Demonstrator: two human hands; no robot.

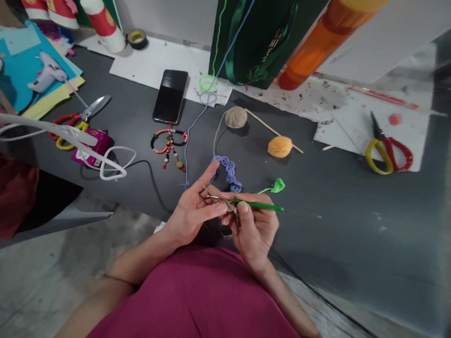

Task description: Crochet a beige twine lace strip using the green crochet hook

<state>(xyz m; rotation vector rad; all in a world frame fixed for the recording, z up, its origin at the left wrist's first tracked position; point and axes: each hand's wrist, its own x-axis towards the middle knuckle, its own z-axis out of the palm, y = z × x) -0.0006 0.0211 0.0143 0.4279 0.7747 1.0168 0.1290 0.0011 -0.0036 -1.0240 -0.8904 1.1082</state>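
Note:
Between the fingers of my right hand (256, 226) is a crochet hook (263, 206) with a green handle, its metal tip pointing left. My left hand (193, 210) pinches a small beige crochet piece (231, 206) by the hook, index finger raised with yarn over it. That yarn runs back to a beige yarn ball (235, 117) on the table. A curved blue crocheted strip (231, 173) lies just beyond my fingers. To the right of it sits a small green crocheted piece (278, 185). My palms hide part of the beige work.
Beyond my hands are a yellow yarn ball (279, 147), a wooden stick (265, 124), a phone (171, 96) and a beaded bracelet (169, 141). Scissors (389, 150) lie right; more scissors (94, 109) and a white cable (112, 163) lie left. A dark green bag (254, 44) stands behind.

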